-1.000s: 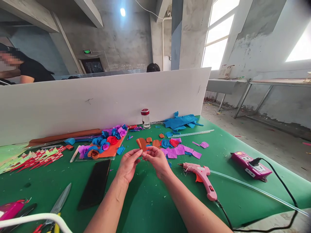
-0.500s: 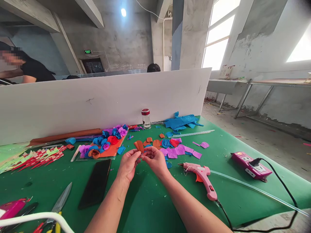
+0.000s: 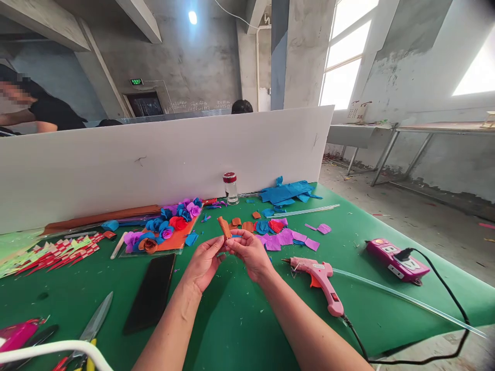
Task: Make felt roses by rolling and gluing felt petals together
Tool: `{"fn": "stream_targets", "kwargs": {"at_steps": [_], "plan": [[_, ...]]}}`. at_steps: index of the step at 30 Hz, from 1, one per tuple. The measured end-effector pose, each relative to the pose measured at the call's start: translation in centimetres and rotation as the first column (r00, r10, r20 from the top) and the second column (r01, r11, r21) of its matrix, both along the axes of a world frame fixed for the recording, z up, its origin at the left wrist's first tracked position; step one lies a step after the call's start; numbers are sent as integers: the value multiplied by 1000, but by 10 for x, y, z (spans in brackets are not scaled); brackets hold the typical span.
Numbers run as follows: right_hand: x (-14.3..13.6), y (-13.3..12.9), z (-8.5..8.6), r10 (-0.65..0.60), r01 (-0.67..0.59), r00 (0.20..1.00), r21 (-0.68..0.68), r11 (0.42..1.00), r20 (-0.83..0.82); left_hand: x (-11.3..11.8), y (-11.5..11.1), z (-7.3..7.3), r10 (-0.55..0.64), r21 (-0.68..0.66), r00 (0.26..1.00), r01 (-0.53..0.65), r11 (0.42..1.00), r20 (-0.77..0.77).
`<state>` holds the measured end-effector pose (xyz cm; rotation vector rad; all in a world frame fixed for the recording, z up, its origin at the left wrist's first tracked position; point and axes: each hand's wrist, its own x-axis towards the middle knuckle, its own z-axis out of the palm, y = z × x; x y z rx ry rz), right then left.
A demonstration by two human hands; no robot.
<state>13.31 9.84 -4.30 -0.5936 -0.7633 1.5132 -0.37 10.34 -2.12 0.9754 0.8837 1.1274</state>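
Between the fingertips of both hands stands a narrow, rolled piece of orange-brown paper. My left hand pinches its lower end from the left, and my right hand pinches it from the right. Just beyond the hands lie orange-brown paper pieces, blue paper rounds, a red one and purple paper pieces. A pink glue gun rests right of my right hand. Finished paper flowers in blue, purple, red and brown lie at the left on an orange sheet.
A black phone and scissors lie at the left. A red-lidded jar stands by the white board. At the right, a purple power strip has a black cable. Beyond the board a person leans over.
The orange-brown paper, fanned out and wide before, is now rolled narrow between my fingers. My right hand has turned slightly, its fingers now around the paper's base. The view has shifted a little.
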Motion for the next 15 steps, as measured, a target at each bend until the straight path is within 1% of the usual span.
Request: {"fn": "stream_targets", "kwargs": {"at_steps": [4,8,12,15], "plan": [[-1,-1,0,16,-17,1000,-36,999,-27,0,1,-3,-6,-2,1000,6,1000,23],[-3,-1,-1,25,-26,999,-41,999,-38,-2,3,-5,-9,32,1000,9,999,14],[-5,-3,-2,34,-36,999,-46,998,-34,-2,3,-5,35,24,999,-36,999,26],[-6,-4,-2,50,-52,998,-62,997,-37,0,3,-4,48,7,998,-49,999,49]]}}
